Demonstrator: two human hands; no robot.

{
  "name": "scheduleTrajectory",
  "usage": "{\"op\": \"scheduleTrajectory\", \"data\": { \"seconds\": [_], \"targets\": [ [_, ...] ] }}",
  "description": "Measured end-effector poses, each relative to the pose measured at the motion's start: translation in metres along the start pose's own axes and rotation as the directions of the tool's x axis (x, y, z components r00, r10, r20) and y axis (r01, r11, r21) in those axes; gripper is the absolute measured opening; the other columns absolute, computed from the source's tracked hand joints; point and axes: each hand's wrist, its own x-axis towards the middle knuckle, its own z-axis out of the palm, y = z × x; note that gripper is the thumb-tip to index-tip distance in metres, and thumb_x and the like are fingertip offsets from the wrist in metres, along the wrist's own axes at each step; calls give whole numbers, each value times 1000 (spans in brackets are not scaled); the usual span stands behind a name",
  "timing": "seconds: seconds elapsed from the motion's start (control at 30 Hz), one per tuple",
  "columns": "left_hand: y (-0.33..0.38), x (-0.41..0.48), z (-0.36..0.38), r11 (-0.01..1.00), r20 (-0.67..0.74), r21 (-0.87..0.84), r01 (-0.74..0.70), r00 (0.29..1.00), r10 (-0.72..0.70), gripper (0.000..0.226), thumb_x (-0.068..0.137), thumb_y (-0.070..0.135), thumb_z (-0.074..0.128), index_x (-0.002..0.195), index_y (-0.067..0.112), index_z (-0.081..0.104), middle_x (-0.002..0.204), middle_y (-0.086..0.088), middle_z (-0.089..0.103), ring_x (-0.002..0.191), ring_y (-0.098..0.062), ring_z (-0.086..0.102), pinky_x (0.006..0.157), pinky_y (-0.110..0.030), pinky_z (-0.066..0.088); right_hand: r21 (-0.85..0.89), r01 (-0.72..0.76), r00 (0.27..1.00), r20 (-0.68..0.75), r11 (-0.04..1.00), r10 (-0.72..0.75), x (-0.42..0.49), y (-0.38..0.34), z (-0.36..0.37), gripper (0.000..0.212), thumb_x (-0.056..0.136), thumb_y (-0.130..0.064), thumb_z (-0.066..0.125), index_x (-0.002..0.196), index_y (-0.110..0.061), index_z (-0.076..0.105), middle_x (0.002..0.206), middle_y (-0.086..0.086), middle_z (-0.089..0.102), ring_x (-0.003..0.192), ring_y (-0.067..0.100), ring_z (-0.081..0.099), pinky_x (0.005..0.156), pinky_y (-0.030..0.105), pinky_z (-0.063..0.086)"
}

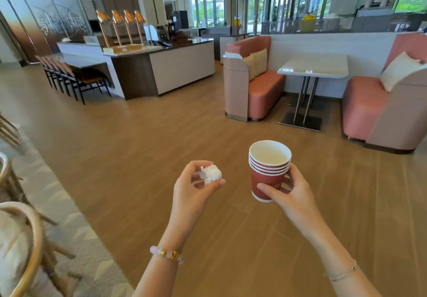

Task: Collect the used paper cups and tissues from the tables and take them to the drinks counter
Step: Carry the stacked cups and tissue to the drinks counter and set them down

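- Left hand (194, 188) pinches balled tissue (211, 173) between thumb and curled fingertips, keeping it compact.
- Right hand (291, 192) clamps curled fingers round nested paper cups (269, 169), stacked for 1-handed carrying.

A plank floor (175, 134) is spread across the room. A white table (318, 64) on metal legs is stood on it between two pink booth seats (265, 93). A small pale scrap (308, 71), too small to identify, is seen at the table's near edge. Farther left, a long counter (182, 65) is set on the floor, with copper heat lamps (120, 19) carried on top and dark chairs (69, 74) lined beside it.
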Motion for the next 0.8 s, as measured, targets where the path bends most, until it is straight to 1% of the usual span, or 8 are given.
{"op": "scheduleTrajectory", "data": {
  "seconds": [0.1, 0.2, 0.4, 0.53, 0.67, 0.8],
  "targets": [
    [-24, 56, 15, 1000, -34, 3, 7, 999, -7, 35, 67, 15, 82, 93, 30, 64, 95, 10, 68, 89, -10, 62, 78, -26, 51, -2, 2, 1000, 28, 1000, -2, 69, 21, 7, 59, 69, -21, 83, 120, -28, 54, 112, -7, 64, 94, -4, 62, 73, 10, 49],
    [-47, 122, 36, 1000, -54, 13, 17, 998, -16, 35, 67, 15, 82, 94, 29, 64, 97, 10, 67, 90, -12, 62, 78, -28, 52, 3, 12, 999, 44, 1000, -12, 144, 41, 13, 59, 69, -22, 83, 120, -29, 54, 111, -8, 64, 93, -5, 62, 71, 9, 48],
    [-76, 274, 86, 1000, -95, 19, 18, 995, -16, 35, 67, 16, 83, 93, 29, 64, 96, 11, 67, 88, -7, 61, 74, -19, 50, 21, 9, 995, 100, 1000, -11, 306, 71, 21, 58, 68, -20, 83, 117, -34, 54, 110, -9, 65, 91, -5, 63, 69, 8, 48],
    [-95, 361, 114, 1000, -115, 9, 21, 993, -20, 35, 66, 17, 83, 92, 31, 64, 93, 13, 67, 87, -5, 61, 71, -15, 49, 8, 2, 992, 128, 1000, -3, 399, 85, 24, 60, 69, -25, 82, 120, -35, 51, 113, -13, 62, 93, -9, 60, 69, 8, 48],
    [-117, 436, 129, 999, -127, -8, 37, 991, -38, 36, 65, 15, 84, 89, 33, 65, 88, 21, 67, 83, -2, 61, 72, -14, 48, 21, 11, 991, 134, 1000, -14, 479, 98, 32, 58, 70, -20, 82, 120, -29, 53, 111, -9, 63, 92, -8, 61, 69, 6, 47],
    [-145, 510, 137, 999, -136, -17, 31, 990, -33, 35, 66, 15, 83, 89, 33, 65, 89, 21, 67, 83, -1, 61, 70, -10, 46, 15, 8, 990, 142, 1000, -10, 553, 115, 48, 58, 71, -20, 81, 121, -29, 53, 111, -11, 63, 92, -10, 60, 68, 5, 46]
  ]
}}
